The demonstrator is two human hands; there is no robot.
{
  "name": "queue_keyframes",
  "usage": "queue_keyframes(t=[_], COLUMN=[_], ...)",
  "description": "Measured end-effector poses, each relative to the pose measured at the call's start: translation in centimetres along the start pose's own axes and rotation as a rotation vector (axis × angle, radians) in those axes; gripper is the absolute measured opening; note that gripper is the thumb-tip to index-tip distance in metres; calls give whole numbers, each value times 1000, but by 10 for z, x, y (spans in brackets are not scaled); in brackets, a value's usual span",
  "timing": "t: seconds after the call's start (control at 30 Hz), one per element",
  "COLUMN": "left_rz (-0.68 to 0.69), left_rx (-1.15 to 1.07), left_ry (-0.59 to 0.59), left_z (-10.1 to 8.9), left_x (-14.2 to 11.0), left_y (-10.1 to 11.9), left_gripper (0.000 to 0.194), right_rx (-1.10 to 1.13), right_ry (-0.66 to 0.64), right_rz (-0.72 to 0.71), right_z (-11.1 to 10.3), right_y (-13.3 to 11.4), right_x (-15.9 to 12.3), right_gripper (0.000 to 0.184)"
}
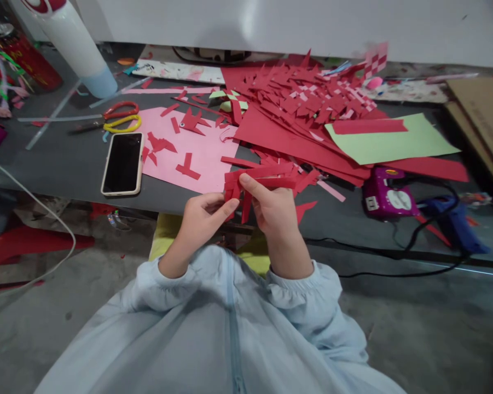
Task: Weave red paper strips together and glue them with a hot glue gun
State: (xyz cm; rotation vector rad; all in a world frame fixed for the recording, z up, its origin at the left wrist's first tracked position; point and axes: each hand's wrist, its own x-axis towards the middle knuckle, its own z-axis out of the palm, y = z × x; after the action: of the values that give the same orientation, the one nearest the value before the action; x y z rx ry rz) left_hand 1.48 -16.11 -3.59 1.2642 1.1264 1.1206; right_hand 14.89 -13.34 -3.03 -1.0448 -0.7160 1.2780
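Note:
Between my hands, just over the table's front edge, are red paper strips [277, 182] that overlap and cross each other. My right hand [273, 208] pinches them, its thumb lying on top. The left end of the same strips is pinched by my left hand [207, 216] between thumb and fingers. Behind them lies a heap of loose red strips [266, 158]. A pink sheet [213, 156] to the left carries a red paper fish [192, 121] with an eye and several cut red pieces [187, 167].
Left are a phone [123, 164], scissors [121, 117], a white bottle [76, 46] and a red can [30, 60]. Woven red paper shapes [312, 90] pile up behind. A green sheet [394, 142], purple box [388, 194], blue glue gun [455, 221] and black cable [369, 250] are right.

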Motion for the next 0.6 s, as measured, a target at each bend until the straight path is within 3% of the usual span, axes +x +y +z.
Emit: queue_keyframes(t=[0.1, 0.2, 0.47, 0.6], left_rz=[-48, -82, -91, -85], left_rx=[-209, -287, -283, -227], left_ry=[101, 94, 56, 56], left_z=[1, 3, 4, -1], left_x=[3, 5, 5, 5], left_y=[-3, -7, -13, -11], left_gripper=[34, 32, 31, 30], right_rx=[-53, -85, -86, -45], right_ry=[-9, -14, -119, -66], right_rz=[-10, -25, -53, -49], right_z=[-1, -1, -2, -5], right_y=[5, 8, 7, 0], right_x=[0, 0, 1, 4], right_gripper=[24, 25, 26, 23])
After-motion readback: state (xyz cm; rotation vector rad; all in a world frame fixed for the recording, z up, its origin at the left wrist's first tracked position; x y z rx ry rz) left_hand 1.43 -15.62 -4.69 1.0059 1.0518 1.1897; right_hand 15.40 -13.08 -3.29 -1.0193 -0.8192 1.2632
